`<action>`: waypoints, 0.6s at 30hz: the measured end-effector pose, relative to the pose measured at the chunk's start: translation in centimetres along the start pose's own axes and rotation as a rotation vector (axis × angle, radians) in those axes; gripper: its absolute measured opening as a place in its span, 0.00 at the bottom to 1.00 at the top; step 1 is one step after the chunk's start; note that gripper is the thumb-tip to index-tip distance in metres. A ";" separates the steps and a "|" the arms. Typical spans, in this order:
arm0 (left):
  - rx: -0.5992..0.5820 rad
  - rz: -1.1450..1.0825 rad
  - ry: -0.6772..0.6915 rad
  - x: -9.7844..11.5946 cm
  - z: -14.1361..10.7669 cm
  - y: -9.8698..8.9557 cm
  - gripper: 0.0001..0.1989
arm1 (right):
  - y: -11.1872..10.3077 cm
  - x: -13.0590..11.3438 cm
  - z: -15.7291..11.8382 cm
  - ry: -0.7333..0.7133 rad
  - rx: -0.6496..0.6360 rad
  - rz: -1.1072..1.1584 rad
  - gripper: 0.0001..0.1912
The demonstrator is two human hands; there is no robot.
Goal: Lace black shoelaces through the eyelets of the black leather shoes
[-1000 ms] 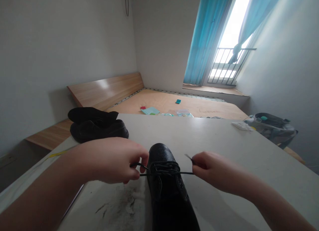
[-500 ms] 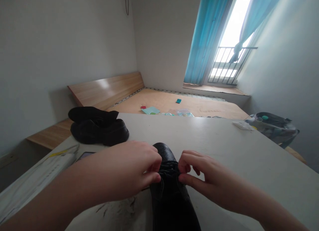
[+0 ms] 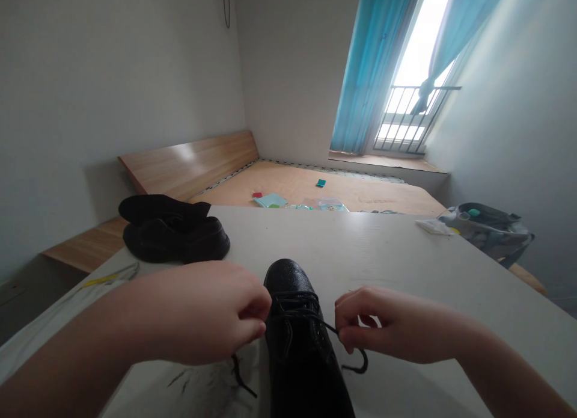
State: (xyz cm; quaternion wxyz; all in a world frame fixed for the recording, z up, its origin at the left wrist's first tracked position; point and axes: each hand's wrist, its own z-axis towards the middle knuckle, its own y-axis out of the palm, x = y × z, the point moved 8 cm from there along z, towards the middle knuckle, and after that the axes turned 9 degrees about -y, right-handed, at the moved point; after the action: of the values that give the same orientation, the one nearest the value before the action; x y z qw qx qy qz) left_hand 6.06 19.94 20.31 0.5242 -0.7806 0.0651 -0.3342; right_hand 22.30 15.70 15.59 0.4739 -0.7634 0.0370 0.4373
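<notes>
A black leather shoe [image 3: 295,346] stands on the white table with its toe pointing away from me. Laces cross over its front. To its right, my right hand [image 3: 378,322] pinches a black lace, whose loose end curls below the fingers. At the shoe's left side my left hand [image 3: 225,310] is closed around the other lace, and that lace's end [image 3: 243,379] hangs out beneath the hand. Farther back on the left lies a second pair of dark items, a black shoe [image 3: 175,240] with a black insole-like piece [image 3: 157,207] behind it.
The white table [image 3: 360,243] has a small clear packet [image 3: 433,227] at its far right edge. A bag [image 3: 491,228] is beyond that edge. Plastic-covered papers lie at the left. Behind the table, a wooden bed board [image 3: 288,177] holds small items.
Both hands have moved apart, away from the shoe's middle. A lace now stretches from the shoe to my right hand, and loose lace ends show below both hands.
</notes>
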 end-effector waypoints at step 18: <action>0.088 -0.839 -0.145 -1.7 1.4 5.4 0.13 | 0.4 0.0 1.4 0.070 0.526 0.617 0.12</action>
State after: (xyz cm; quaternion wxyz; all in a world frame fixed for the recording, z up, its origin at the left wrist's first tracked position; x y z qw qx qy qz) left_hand 6.92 19.47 14.56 0.3789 -0.7378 -0.3094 -0.4652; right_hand 21.23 16.50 15.08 0.4981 -0.5838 0.3908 0.5083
